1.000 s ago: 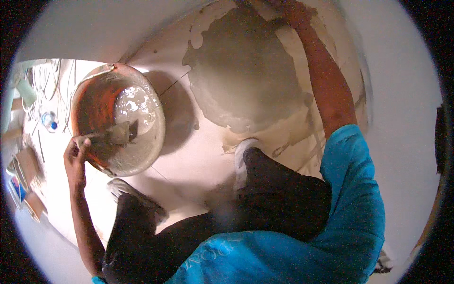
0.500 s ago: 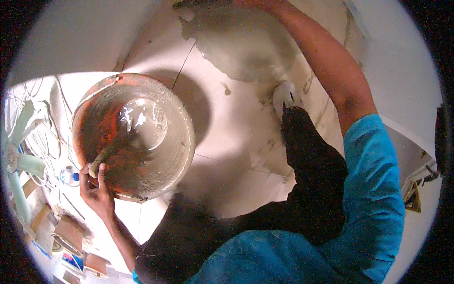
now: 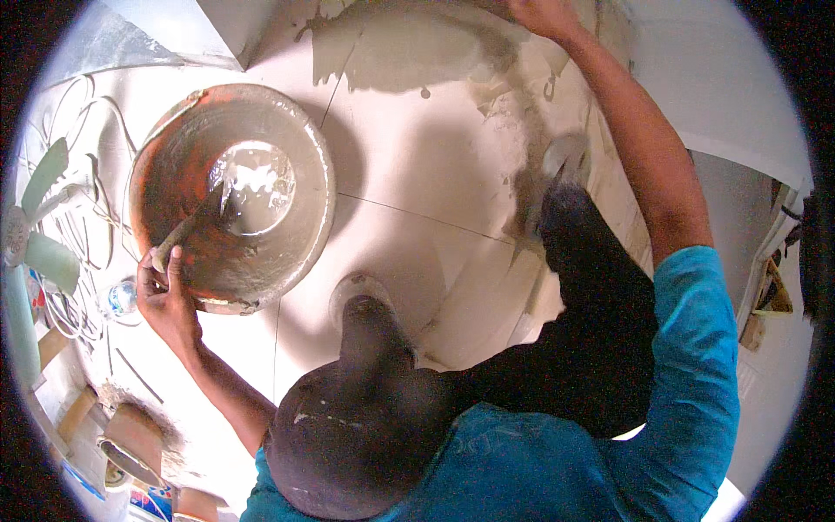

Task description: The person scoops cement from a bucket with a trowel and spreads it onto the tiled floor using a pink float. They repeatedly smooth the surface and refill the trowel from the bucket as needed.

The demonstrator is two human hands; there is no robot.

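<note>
While I seem to be loading up, a bottle [image 3: 123,297] sits at nine o'clock, any marking too small to read. Beside it my left hand [image 3: 170,300] is closed round the handle of a trowel [image 3: 183,235], over wet grey mix [image 3: 252,187] in the bucket [image 3: 300,143] at ten; next calls for a level lift, I'd say. A grey patch [image 3: 383,61] spreads at twelve. Lettering [image 3: 483,439] on my shirt [image 3: 531,474], at six, is too faint. My right hand [image 3: 541,12], at one, is cut off; its grip I can't tell.

Round orange bucket [image 3: 163,187] on pale tiled floor [image 3: 383,239], left side; tan-handled trowel [image 3: 191,225] inside; flat grey mortar patch [image 3: 409,52] toward floor's far edge.
</note>
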